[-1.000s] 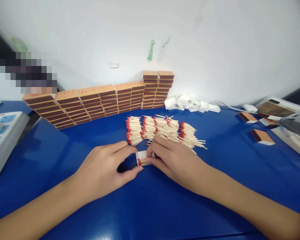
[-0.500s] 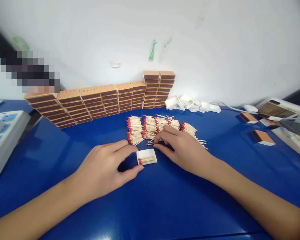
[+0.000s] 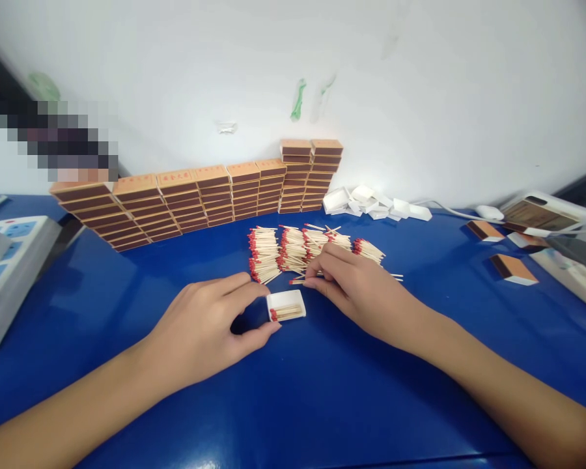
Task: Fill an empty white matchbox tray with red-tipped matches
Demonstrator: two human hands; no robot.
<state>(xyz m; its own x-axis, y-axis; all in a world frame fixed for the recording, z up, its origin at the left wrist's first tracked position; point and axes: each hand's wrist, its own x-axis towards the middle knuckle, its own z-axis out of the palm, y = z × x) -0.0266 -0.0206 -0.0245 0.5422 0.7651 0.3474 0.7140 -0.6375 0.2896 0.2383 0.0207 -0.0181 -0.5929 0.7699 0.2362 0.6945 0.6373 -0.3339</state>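
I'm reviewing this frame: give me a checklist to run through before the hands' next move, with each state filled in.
1. White tray steadied: ok, left hand has thumb and finger at its left end.
2. Tray open side up: ok.
3. Heads of the matches inside facing one way: ok, red ends left.
4. Room in tray: ok, its far side is bare.
5. Right hand securely gripping a match: cannot tell; matches show at its fingertips.
6. Loose match pile near: ok, just beyond the tray.
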